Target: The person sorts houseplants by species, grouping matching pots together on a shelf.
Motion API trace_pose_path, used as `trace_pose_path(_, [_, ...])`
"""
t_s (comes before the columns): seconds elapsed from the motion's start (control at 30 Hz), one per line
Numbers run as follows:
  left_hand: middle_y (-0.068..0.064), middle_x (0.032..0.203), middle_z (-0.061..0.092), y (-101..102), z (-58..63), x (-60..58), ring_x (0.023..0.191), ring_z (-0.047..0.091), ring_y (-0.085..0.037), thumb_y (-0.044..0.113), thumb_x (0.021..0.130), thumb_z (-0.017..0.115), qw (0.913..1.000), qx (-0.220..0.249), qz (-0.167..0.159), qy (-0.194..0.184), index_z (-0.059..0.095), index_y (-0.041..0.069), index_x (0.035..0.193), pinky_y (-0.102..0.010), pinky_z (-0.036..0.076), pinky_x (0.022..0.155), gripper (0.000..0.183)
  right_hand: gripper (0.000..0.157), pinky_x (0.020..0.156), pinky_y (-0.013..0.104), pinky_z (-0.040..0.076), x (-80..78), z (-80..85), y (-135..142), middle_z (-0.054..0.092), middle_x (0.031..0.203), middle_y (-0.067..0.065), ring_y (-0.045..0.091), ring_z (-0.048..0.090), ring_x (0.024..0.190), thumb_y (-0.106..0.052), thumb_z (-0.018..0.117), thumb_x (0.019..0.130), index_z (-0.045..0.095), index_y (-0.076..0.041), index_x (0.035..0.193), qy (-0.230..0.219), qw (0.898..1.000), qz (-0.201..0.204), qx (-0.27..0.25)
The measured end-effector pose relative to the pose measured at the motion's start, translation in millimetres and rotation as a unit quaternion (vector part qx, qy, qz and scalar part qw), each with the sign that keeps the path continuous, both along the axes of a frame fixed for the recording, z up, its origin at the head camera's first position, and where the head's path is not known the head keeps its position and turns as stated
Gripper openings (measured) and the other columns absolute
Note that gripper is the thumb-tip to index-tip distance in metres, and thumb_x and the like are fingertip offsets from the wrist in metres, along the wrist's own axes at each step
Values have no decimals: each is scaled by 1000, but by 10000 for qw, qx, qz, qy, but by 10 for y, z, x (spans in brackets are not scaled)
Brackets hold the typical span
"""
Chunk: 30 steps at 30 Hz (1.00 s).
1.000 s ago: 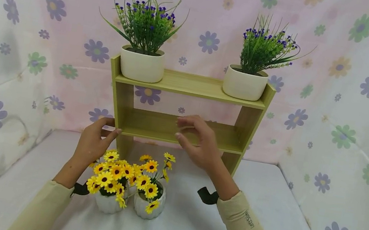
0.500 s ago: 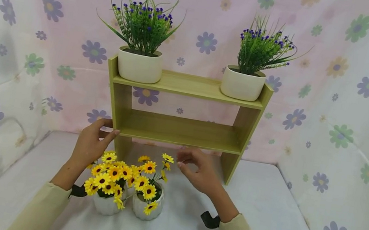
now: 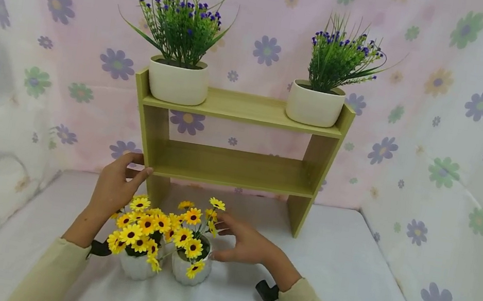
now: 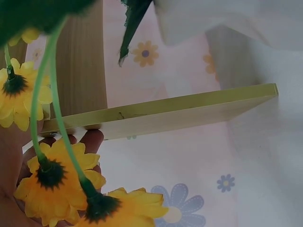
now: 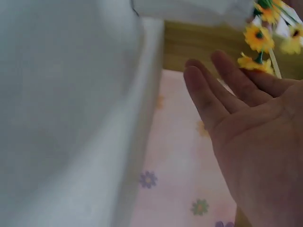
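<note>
My left hand (image 3: 116,186) holds the left side panel of a two-tier wooden shelf (image 3: 239,168), thumb at its front edge and fingers around the outer side. In the left wrist view, the panel (image 4: 189,108) crosses above the fingertips, and yellow flowers (image 4: 61,177) partly cover that hand. My right hand (image 3: 250,245) is beside the right-hand white pot (image 3: 180,269) of yellow daisies, fingers spread and relaxed, fingertips at the pot's right side. Fingers reach toward the daisies (image 5: 259,39) in the right wrist view. Left of it stands a matching daisy pot (image 3: 135,266).
On the shelf's top board stand two cream oval planters with purple-flowered greenery, one at the left end (image 3: 178,85) and one at the right (image 3: 314,107). A white cloth (image 3: 342,290) covers the table. Flower-print curtains (image 3: 429,147) hang behind and at both sides.
My right hand has come down from in front of the middle shelf board to the right-hand daisy pot, its fingers spreading. The left hand keeps its hold on the shelf's side.
</note>
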<state>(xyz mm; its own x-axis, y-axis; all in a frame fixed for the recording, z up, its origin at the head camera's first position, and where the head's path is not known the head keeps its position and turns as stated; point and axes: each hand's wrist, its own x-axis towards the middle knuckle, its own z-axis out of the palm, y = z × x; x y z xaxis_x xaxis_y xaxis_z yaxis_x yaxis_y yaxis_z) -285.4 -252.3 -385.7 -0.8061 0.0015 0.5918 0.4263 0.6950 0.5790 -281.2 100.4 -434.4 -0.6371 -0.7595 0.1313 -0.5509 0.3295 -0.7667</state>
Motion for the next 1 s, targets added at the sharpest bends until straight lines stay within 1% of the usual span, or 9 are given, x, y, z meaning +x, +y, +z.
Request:
trace_pose_path(0.1, [-25,133,67,-9,20,-2,101,75,-47,25,107,66,10000,-14,4,51,61,-2,138,-65,61,86,42,104,119,40,46,9,-67,-78,47,160,9,23,55,141,-29,90,84,28,-8,165,-318,9993,116,180])
trace_pose_path(0.13, [-25,133,67,-14,21,0,101,75,-47,25,107,66,10000,-14,13,50,61,-2,139,-65,60,86,42,109,119,38,46,15,-97,-102,46,161,8,19,55,140,-29,91,84,24,-8,167,-404,9988,147,219])
trace_pose_path(0.2, [-25,133,67,-22,17,9,101,75,-47,26,107,66,10000,-23,41,13,61,-2,139,-65,61,87,43,109,118,35,46,38,-147,-144,47,161,5,13,55,139,-27,92,83,24,-9,167,-521,9979,232,293])
trace_pose_path(0.3, [-25,133,67,-34,10,23,102,75,-47,27,107,67,10000,-25,75,-44,61,-2,139,-66,60,87,43,100,115,29,48,71,-202,-194,53,156,-2,6,56,136,-28,93,84,35,-11,163,-397,9979,334,395])
trace_pose_path(0.37, [-25,133,67,-36,8,27,103,75,-47,27,107,66,9999,-33,79,-64,61,-2,139,-66,60,88,44,89,113,26,49,95,-216,-223,58,149,-6,3,56,133,-29,93,84,45,-14,157,-297,9979,404,403])
trace_pose_path(0.47, [-25,133,67,-34,13,28,103,75,-47,27,107,66,10000,-19,47,-40,61,-2,139,-66,60,88,44,80,109,23,50,122,-227,-254,61,143,-10,1,58,129,-28,93,84,52,-16,151,-151,9985,396,335])
trace_pose_path(0.77, [-25,133,67,-33,9,30,103,74,-48,25,107,67,9999,-24,126,1,61,-2,139,-67,59,87,42,75,104,23,53,131,-254,-276,64,139,-9,0,61,124,-27,91,83,55,-15,148,41,9994,326,114])
trace_pose_path(0.87, [-25,133,67,-22,3,13,103,74,-48,26,107,67,9999,-29,134,-7,61,-1,139,-67,60,87,43,75,102,23,55,121,-255,-248,65,137,-9,0,62,122,-28,92,82,57,-16,147,97,9997,212,105])
trace_pose_path(1.0, [-25,133,67,-1,-2,-11,102,74,-48,24,107,67,10000,-30,64,3,61,-2,139,-66,60,86,42,78,102,24,55,107,-242,-172,65,137,-11,1,62,123,-29,94,79,57,-17,147,-11,9999,-74,69])
